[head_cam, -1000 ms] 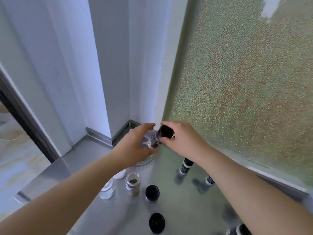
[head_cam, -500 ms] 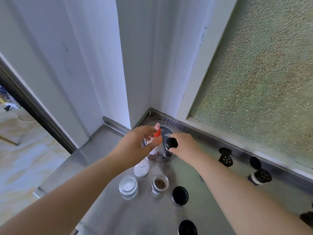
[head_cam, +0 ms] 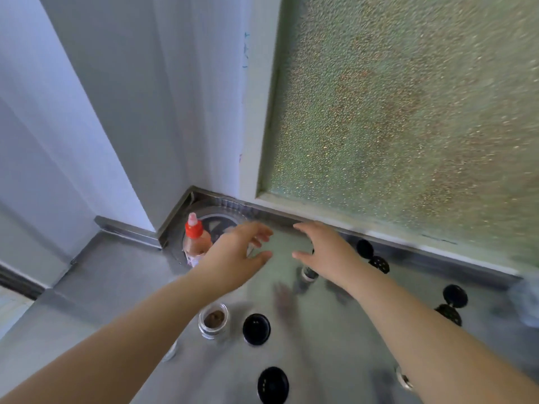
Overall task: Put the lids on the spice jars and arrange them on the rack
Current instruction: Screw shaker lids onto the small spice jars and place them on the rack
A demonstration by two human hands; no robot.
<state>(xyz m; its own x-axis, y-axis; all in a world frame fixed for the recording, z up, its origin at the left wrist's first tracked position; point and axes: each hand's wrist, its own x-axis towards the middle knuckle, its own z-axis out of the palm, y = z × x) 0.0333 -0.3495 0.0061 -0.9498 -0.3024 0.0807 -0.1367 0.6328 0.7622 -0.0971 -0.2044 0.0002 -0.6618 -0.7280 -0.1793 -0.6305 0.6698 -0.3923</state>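
Note:
A round clear rack sits in the back corner of the steel counter. A red-capped bottle stands on it. My left hand hovers open over the rack's right side, holding nothing. My right hand is open beside it, fingers spread, empty. Below my left wrist stands an open jar of brown spice. Two loose black lids lie in front. A lidded jar shows under my right hand, blurred. Capped jars stand by the window.
Frosted glass and its sill run along the right back edge. White wall panels close the left back. The steel counter drops off at the left. Part of another jar shows under my right forearm.
Both hands let go of the jar they were capping and setting on the rack, and now spread open above the counter. The camera swung right and the view blurred.

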